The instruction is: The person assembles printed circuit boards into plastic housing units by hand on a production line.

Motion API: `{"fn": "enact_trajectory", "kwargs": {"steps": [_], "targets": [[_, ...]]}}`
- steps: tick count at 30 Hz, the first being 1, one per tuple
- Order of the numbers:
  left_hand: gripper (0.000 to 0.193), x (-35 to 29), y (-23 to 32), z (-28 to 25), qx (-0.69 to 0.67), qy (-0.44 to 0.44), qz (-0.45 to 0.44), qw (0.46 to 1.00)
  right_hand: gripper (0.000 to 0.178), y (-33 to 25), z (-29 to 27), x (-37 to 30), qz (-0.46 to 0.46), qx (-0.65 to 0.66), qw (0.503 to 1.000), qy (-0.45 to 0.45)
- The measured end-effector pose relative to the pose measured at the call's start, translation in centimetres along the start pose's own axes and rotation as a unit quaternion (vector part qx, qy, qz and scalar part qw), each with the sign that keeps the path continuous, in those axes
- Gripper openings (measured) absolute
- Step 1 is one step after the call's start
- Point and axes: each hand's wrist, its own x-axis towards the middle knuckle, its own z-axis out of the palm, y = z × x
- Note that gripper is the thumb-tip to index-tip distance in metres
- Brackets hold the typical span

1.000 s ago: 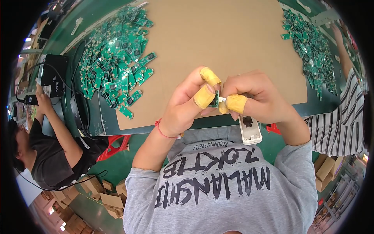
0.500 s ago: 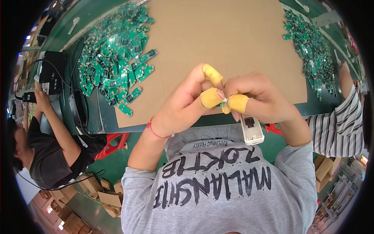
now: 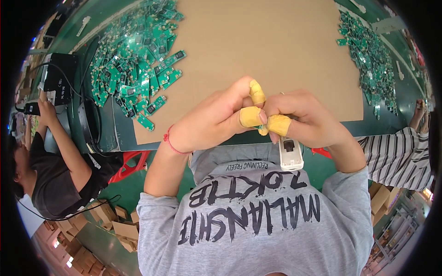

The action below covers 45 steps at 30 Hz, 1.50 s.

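My left hand [image 3: 225,115] is closed in a pinch, yellow tape wrapped round its thumb and a finger. A sliver of green and white shows between its fingertips; most of that piece is covered, so its kind is unclear. Against it, fingertips nearly touching, my right hand [image 3: 307,118] is closed with yellow tape on its thumb. From under that thumb hangs a white plastic casing [image 3: 292,158], a long hollow shell with a dark rectangular part inside, its upper end hidden by the fingers. Both hands are above the table's near edge, in front of my grey shirt.
Brown cardboard [image 3: 258,46] covers the table's middle. A large heap of green circuit boards [image 3: 138,69] lies left, another heap [image 3: 373,69] right. A black device [image 3: 63,78] with cables stands far left. People sit on both sides; red stools [image 3: 131,166] are below the table edge.
Both hands stay pinched together, while the white casing has shifted slightly left and up. My left hand's taped finger has lowered toward the right hand. The whole view has shifted a little.
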Motion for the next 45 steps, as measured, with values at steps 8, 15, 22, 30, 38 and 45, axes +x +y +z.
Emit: {"fn": "enact_trajectory", "kwargs": {"steps": [8, 15, 22, 30, 38, 45], "targets": [[0.037, 0.8, -2.9, -0.1, 0.131, 0.26, 0.026, 0.956, 0.009, 0.0, 0.1, 0.9, -0.225, -0.207, 0.932, 0.196], [0.048, 0.6, -1.1, 2.9, -0.263, 0.049, -0.121, 0.956, 0.01, 1.7, 0.1, 2.2, -0.34, -0.302, 0.863, 0.218], [0.032, 0.4, -1.8, 1.8, -0.362, -0.027, -0.124, 0.923, 0.012, 0.8, -0.1, 1.5, -0.355, -0.389, 0.838, 0.141], [0.057, 0.6, -1.6, 2.5, -0.241, 0.132, -0.03, 0.961, 0.024, 1.0, -0.6, 1.5, -0.279, -0.595, 0.682, 0.321], [0.05, 1.6, -2.5, 2.8, -0.041, 0.274, 0.094, 0.956, 0.024, -0.4, -1.3, 0.2, -0.248, -0.593, 0.717, 0.268], [0.053, 1.7, -1.9, 2.0, -0.011, 0.321, 0.134, 0.938, 0.03, -1.0, 0.4, -0.6, -0.069, -0.298, 0.907, 0.289]]}}
